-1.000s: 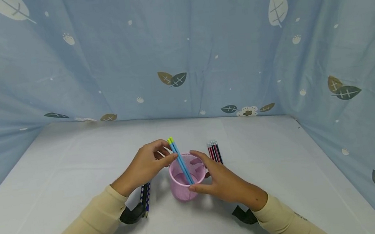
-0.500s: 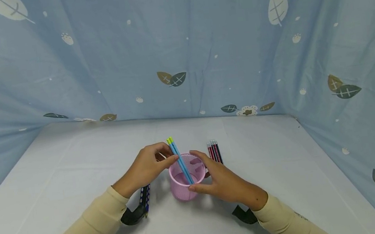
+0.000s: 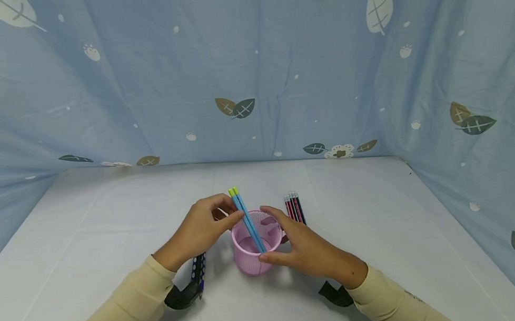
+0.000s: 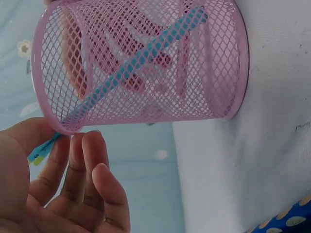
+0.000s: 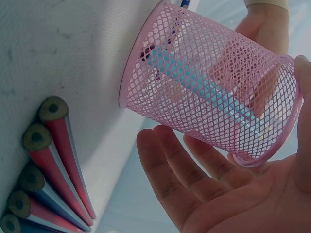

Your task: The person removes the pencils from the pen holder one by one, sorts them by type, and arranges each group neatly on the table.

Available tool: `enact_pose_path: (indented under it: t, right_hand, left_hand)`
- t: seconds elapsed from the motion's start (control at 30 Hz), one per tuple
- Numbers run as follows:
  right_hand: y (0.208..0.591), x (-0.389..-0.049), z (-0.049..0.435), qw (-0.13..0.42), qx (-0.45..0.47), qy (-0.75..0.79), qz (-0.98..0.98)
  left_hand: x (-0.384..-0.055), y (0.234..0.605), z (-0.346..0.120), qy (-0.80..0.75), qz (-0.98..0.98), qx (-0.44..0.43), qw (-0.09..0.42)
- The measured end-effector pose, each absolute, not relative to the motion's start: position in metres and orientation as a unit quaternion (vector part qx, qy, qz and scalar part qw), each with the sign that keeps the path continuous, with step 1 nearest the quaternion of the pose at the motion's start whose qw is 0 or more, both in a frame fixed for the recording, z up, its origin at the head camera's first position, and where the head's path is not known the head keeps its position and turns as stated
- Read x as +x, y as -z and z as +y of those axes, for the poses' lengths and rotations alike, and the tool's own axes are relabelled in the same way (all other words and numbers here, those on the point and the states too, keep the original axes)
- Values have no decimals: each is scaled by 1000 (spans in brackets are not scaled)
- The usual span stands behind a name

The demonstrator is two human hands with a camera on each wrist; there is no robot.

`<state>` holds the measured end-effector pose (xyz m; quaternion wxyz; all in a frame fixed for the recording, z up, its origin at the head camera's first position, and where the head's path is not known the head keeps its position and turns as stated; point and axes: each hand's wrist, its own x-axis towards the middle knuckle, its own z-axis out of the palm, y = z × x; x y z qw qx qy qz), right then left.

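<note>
My left hand (image 3: 203,227) pinches two light blue pencils (image 3: 247,220) with yellow-green ends, between thumb and fingers near the top. The pencils lean inside a pink mesh pen cup (image 3: 252,265), their lower ends down in it and their tops above the rim. My right hand (image 3: 312,249) holds the cup from its right side, thumb at the near rim and fingers round the far side. In the left wrist view, the blue pencils show slantwise through the mesh of the cup (image 4: 221,73). The cup stands upright on the table in the head view.
Several red and black pencils (image 3: 295,209) lie side by side beyond my right hand. Dark polka-dot pencils (image 3: 199,270) lie below my left wrist, partly hidden by a black strap (image 3: 182,297). A blue leaf-print curtain (image 3: 247,66) hangs behind the white table (image 3: 117,224).
Almost nothing differs. The fingers of my left hand have shifted slightly on the blue pencils, while my right hand and the cup stay in place.
</note>
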<state>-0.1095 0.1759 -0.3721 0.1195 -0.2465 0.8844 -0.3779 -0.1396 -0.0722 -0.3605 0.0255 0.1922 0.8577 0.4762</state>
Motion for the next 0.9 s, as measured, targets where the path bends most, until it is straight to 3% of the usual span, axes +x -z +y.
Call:
enact_pose_path:
  t: [0.9]
  right_hand:
    - [372, -110, 177, 115, -251, 384, 881]
  left_hand:
    - [-138, 338, -84, -554, 812, 185, -5]
